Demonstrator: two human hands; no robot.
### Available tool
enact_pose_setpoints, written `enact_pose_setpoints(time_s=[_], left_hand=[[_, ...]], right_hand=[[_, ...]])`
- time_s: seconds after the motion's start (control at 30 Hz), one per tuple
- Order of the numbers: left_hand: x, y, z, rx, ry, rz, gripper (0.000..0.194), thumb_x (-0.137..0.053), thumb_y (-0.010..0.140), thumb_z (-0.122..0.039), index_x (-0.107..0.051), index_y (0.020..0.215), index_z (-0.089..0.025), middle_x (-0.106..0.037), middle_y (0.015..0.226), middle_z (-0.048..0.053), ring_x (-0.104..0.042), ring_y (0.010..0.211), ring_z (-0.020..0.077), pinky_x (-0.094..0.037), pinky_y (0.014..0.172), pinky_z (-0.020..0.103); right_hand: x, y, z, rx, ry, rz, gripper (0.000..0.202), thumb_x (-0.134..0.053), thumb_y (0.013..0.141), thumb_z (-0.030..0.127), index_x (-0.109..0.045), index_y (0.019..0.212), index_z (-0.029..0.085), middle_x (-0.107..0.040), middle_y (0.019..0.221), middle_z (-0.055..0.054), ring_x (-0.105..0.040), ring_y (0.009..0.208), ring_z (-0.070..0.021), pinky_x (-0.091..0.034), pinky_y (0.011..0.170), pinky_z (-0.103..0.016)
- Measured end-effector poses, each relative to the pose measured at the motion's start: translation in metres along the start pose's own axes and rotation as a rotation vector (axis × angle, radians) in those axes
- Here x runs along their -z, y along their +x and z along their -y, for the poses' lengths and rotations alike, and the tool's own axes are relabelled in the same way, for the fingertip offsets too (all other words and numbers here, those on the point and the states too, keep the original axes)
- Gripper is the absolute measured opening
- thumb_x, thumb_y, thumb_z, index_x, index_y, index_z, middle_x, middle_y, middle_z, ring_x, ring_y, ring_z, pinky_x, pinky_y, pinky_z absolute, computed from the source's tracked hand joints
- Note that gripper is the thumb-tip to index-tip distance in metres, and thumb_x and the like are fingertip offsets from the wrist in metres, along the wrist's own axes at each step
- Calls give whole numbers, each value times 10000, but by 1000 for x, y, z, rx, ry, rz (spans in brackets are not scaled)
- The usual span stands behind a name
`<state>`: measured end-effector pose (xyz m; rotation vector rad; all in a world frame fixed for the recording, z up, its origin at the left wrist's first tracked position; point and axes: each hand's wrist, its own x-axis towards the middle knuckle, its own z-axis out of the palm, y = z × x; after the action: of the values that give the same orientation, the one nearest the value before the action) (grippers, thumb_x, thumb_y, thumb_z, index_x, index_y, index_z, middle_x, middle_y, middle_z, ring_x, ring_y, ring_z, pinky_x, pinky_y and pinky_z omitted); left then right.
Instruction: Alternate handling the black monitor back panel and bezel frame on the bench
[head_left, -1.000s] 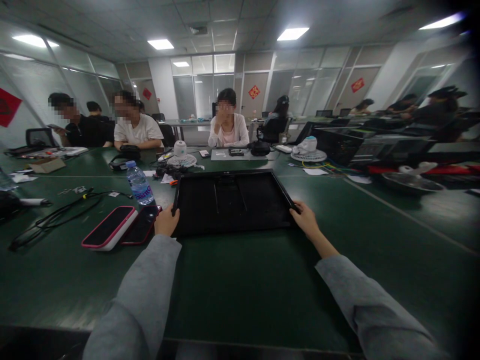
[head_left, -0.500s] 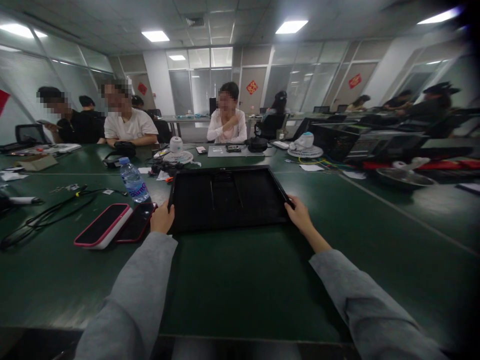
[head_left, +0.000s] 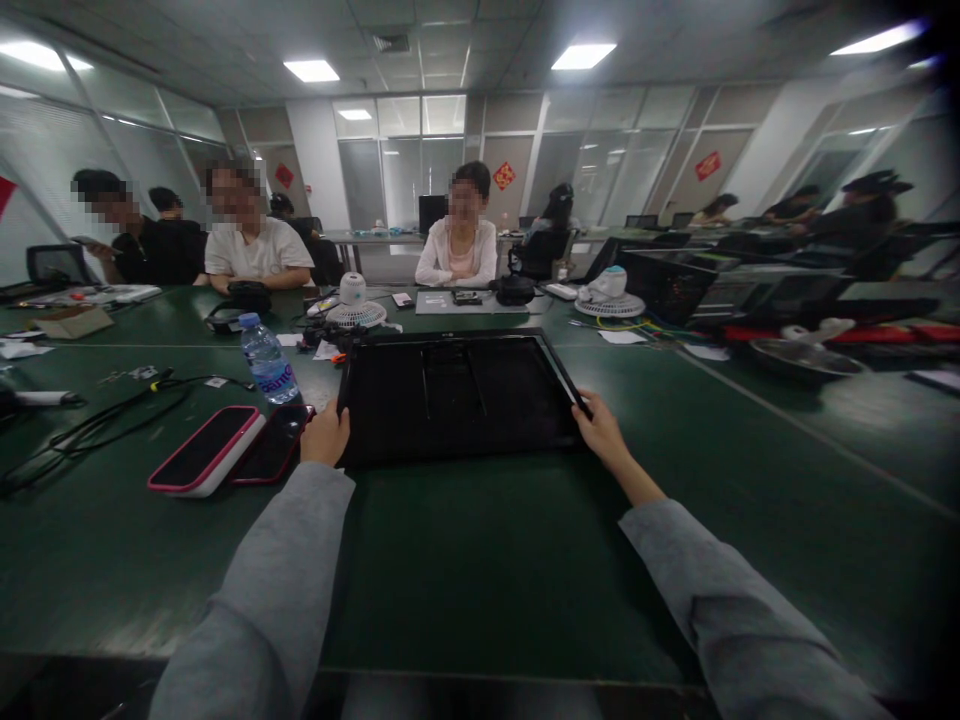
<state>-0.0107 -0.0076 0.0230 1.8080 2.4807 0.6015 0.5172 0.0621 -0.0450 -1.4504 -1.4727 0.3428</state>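
Left hand (head_left: 325, 434) and right hand (head_left: 600, 428) each grasp a side edge of the black frame (head_left: 450, 400), at the table's (head_left: 480, 580) centre. Bottle (head_left: 269, 362) stands left of the frame, beyond the phones (head_left: 206, 452)

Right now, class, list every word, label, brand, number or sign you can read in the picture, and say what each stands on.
"am": middle letters on the plastic water bottle; the rest is unclear.
Black monitor casing, far rim: a mark too small to read.
Red signs along the back: characters too blurred to read.
Red sign at the left edge: cut off, unreadable.
No readable numbers.
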Motion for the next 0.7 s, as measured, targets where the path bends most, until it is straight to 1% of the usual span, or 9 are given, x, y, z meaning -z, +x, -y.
enact_pose_setpoints(time_s=[0.13, 0.27, 0.4, 0.6, 0.7], left_hand=[[5, -3, -4, 44, 61, 25, 487, -316, 1011, -413, -526, 1397, -204, -714, 1153, 179, -685, 1079, 323, -499, 926, 461], [7, -3, -2, 29, 78, 41, 461, -345, 1001, -413, -535, 1371, -213, -706, 1191, 167, -677, 1105, 328, -502, 927, 459], [7, -3, -1, 19, 74, 38, 447, -361, 994, -401, -541, 1358, -216, -701, 1209, 160, -682, 1097, 326, -509, 917, 451], [6, -3, -1, -2, 60, 43, 453, -353, 997, -392, -543, 1359, -196, -688, 1238, 171, -675, 1111, 333, -509, 922, 460], [2, -2, 0, -1, 34, 28, 455, -353, 1003, -395, -535, 1370, -196, -685, 1248, 170, -675, 1115, 322, -509, 931, 449]], right_hand=[[-2, 1, -1, 14, 17, 0, 469, -570, 832, 447, -588, 1239, 216, -711, 1169, -131, -661, 1125, -318, -494, 1014, -543], [-2, 0, 0, 26, 4, 9, 462, -559, 837, 427, -587, 1246, 215, -706, 1174, -134, -655, 1143, -313, -498, 1015, -538], [-1, 1, -1, 32, -20, 5, 455, -552, 835, 397, -581, 1249, 212, -705, 1174, -138, -656, 1149, -314, -494, 1020, -542], [1, 5, -4, 5, 2, 51, 457, -572, 772, 315, -571, 1210, 188, -709, 1175, -155, -657, 1163, -317, -499, 1022, -536], [0, 3, -2, 22, -46, 24, 441, -551, 784, 306, -576, 1205, 178, -694, 1215, -172, -636, 1201, -328, -484, 1038, -546]])
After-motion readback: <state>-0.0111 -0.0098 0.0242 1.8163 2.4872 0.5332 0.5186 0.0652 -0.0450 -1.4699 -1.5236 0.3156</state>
